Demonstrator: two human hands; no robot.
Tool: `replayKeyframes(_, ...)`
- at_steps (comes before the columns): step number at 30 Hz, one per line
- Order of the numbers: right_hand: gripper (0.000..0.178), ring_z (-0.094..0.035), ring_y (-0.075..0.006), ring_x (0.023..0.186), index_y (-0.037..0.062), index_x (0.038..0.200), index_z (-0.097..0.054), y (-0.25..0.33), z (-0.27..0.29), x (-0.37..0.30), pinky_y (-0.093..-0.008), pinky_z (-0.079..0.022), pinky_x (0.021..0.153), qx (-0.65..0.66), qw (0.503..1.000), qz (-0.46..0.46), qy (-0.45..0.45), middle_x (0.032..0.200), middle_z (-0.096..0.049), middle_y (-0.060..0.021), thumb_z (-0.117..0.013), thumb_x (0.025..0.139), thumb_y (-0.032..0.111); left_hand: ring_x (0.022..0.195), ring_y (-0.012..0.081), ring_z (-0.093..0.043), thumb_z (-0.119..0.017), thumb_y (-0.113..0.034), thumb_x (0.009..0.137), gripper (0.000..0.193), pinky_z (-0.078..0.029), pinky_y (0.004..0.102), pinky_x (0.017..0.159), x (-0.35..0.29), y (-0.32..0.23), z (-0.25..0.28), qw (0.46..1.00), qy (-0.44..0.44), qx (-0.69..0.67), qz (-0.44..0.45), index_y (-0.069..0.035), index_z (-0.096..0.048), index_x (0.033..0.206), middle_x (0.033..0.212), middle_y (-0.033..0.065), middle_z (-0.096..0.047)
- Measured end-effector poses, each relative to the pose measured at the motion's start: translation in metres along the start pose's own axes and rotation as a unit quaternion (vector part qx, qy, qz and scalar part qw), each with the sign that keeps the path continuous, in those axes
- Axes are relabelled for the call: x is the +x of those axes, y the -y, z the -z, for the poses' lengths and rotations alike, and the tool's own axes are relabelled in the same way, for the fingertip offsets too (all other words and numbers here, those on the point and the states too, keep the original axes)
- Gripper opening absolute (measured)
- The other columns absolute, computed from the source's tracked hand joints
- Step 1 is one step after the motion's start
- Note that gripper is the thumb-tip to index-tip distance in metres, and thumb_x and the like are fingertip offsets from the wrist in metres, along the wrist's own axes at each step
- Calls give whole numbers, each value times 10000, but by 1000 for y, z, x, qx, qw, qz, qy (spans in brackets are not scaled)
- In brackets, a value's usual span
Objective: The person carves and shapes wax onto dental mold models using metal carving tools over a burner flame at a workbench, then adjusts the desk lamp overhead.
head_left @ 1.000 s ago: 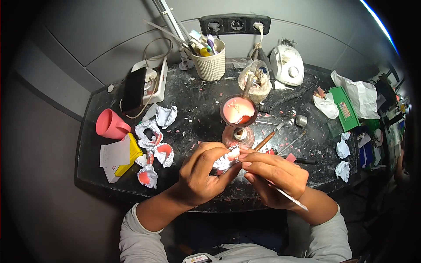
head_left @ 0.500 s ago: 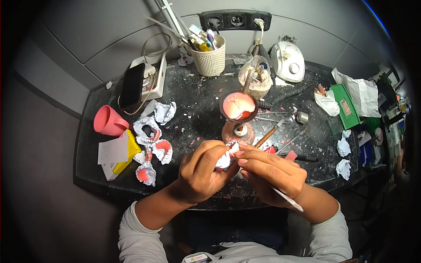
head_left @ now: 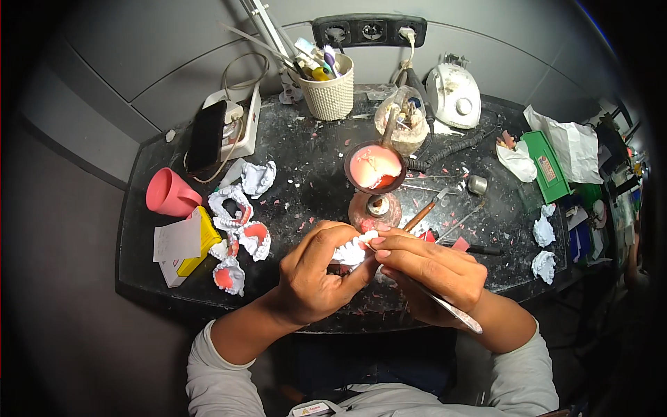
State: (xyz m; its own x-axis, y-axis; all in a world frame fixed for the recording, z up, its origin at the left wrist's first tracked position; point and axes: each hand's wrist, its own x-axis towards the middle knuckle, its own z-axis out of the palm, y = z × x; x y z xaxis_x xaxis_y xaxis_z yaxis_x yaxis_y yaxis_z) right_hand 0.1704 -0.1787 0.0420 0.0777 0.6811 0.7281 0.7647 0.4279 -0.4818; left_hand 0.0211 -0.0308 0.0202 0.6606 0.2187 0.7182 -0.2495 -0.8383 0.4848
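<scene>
Between the fingers of my closed left hand (head_left: pixel 309 274) is a white plaster dental cast (head_left: pixel 349 254) with its row of teeth showing. My right hand (head_left: pixel 438 271) is closed around a slim metal wax spatula (head_left: pixel 455 314). Its broad end sticks out below the palm, while its working end is hidden behind the fingers at the cast. Right fingertips meet the cast's right side. Just beyond my hands stands a spirit burner (head_left: pixel 377 206), below a small long-handled pan (head_left: pixel 375 167) of pink wax, part of it darker and glossy.
Several dental casts (head_left: pixel 257 240), some with pink wax, lie left beside a pink cup (head_left: pixel 170 192) and a yellow box (head_left: pixel 208 229). Right of the burner are a brown-handled knife (head_left: pixel 420 217) and a metal cup (head_left: pixel 477 184). A green box (head_left: pixel 545 167) and plaster pieces (head_left: pixel 543 267) line the right side.
The cast has been turned in my left hand, so more of its teeth now face up. My right hand and the spatula have shifted only slightly.
</scene>
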Motion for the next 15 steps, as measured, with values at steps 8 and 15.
replayKeyframes(8, 276, -755, -325, 960, -90, 1085, -697, -3, 3, -1, -365, -620, 852, 10, 1000, -2, 2, 1041, -739, -218, -746, 814, -80, 781, 148, -643, -784, -125, 888, 297, -512, 269, 668, -4, 1, 0, 990, 9, -113, 90, 63, -620, 1048, 931, 137, -678)
replayKeyframes(15, 259, -757, -315, 953, -93, 1072, -689, -1, 2, 0, -356, -619, 828, 24, 1000, -15, -2, 1032, -737, -215, -749, 819, -91, 755, 165, -703, -826, -94, 838, 287, -548, 285, 644, -4, 0, 1, 978, 8, -153, 140, 45, -652, 1019, 910, 123, -709)
